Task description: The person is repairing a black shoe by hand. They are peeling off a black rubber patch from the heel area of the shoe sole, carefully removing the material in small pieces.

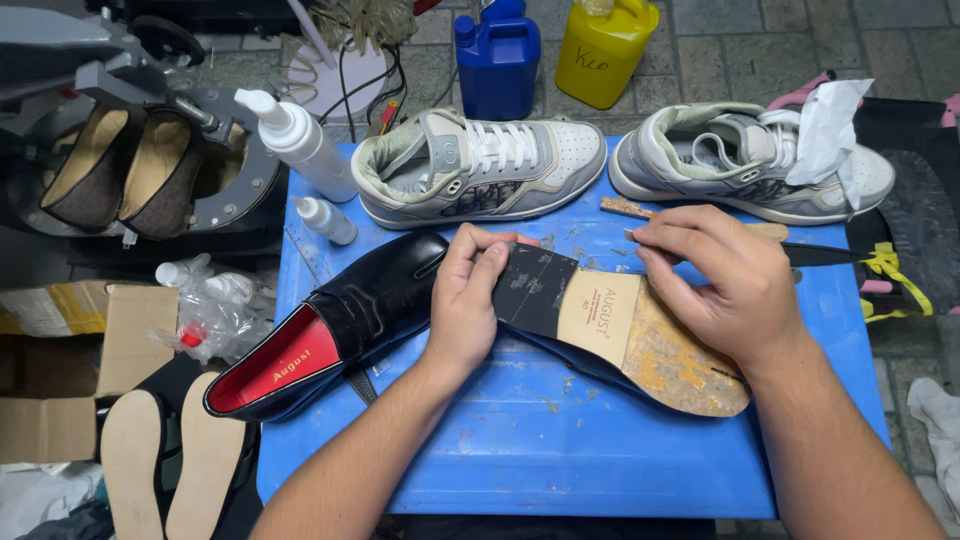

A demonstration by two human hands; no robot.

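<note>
the table [520, 450] is bright blue. near its left edge lies a glossy black loafer [370, 300] with a red lining. the insole [620, 330] at the middle is black at one end, tan in the middle, and patchy yellow-brown at the other. along the far edge, two sneakers [480, 165] are grey and white with dark patterned panels.

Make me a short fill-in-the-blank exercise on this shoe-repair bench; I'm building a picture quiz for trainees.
1. The black shoe beside the left hand has a ____ lining.
2. The work surface is ____.
3. Behind the hands lie two grey ____.
4. The right hand rests on an upturned ____.

Missing words: red; blue; sneakers; sole
</note>
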